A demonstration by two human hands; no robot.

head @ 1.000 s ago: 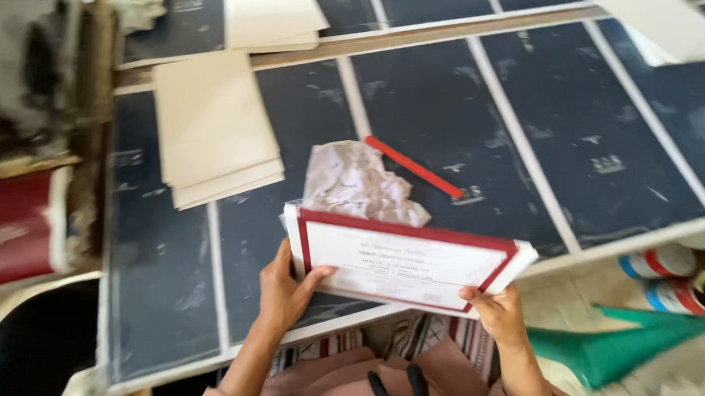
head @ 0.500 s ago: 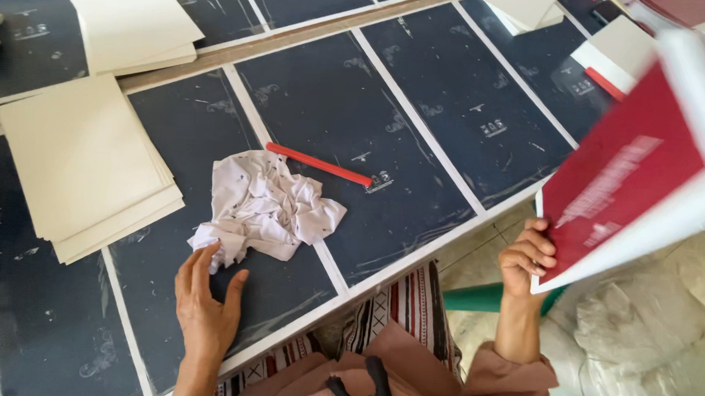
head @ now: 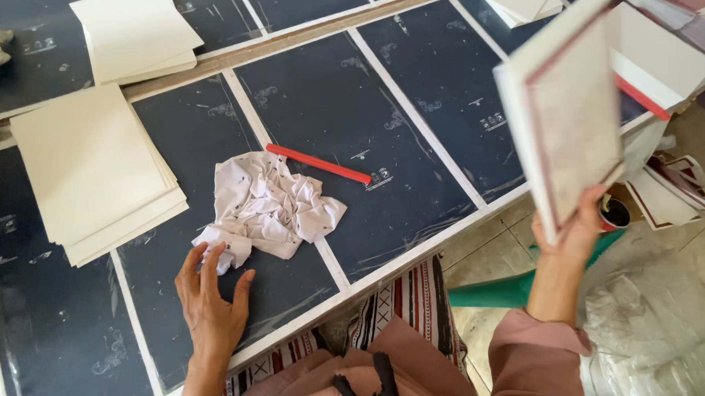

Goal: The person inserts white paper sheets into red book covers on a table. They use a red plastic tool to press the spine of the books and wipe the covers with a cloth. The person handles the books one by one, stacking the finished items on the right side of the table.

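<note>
Left hand flat, fingers spread; right hand raised, gripping.

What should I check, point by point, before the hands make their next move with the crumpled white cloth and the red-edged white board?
1. Left hand on crumpled white cloth: ok, fingertips touch its lower corner.
2. Right hand grips red-edged white board: ok, held by its bottom edge, off the table.
3. Thin red stick apart from cloth: cannot tell, they lie very close.
4. Stack of cream sheets away from left hand: ok.
5. Dark table surface dry: cannot tell.
</note>
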